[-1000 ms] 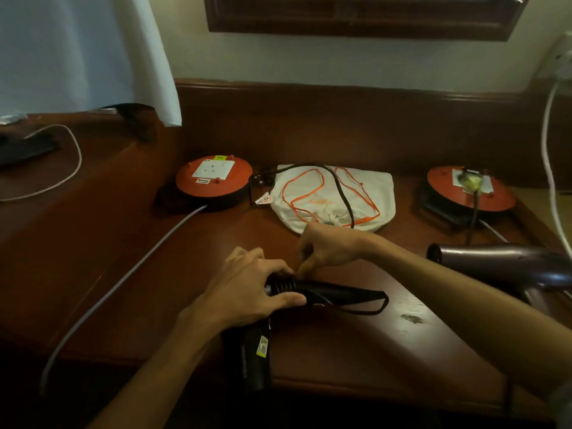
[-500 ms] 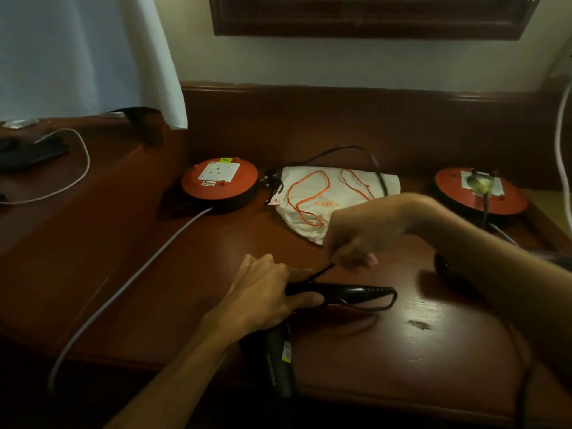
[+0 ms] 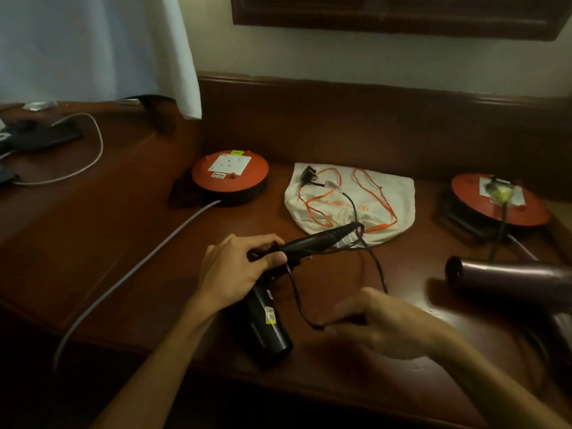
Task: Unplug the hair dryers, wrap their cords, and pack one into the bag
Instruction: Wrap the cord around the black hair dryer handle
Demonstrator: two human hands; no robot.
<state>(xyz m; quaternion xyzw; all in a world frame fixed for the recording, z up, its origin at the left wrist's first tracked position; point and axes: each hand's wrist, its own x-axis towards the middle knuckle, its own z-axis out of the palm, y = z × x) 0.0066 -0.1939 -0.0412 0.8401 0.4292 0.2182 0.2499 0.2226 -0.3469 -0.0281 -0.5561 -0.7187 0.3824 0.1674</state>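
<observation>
A black hair dryer (image 3: 266, 320) lies at the desk's front edge, its folded handle pointing toward the bag. My left hand (image 3: 238, 270) grips it at the hinge. Its thin black cord (image 3: 295, 292) loops down from the handle to my right hand (image 3: 380, 323), which pinches it low over the desk. The cord's black plug (image 3: 308, 174) lies loose on the white drawstring bag (image 3: 383, 193) with orange strings. A second, purple-grey hair dryer (image 3: 513, 283) rests at the right, its cord running up into the right orange cable reel (image 3: 498, 201).
A left orange cable reel (image 3: 230, 176) with an unused socket stands behind my left hand; its grey cable (image 3: 130, 274) runs off the front edge. A white cable and dark items lie on the side desk at far left. A white curtain hangs above.
My right hand has swung from above the handle down toward me, pulling the cord into a loop. The plug came to rest on the bag, and the handle's end has risen.
</observation>
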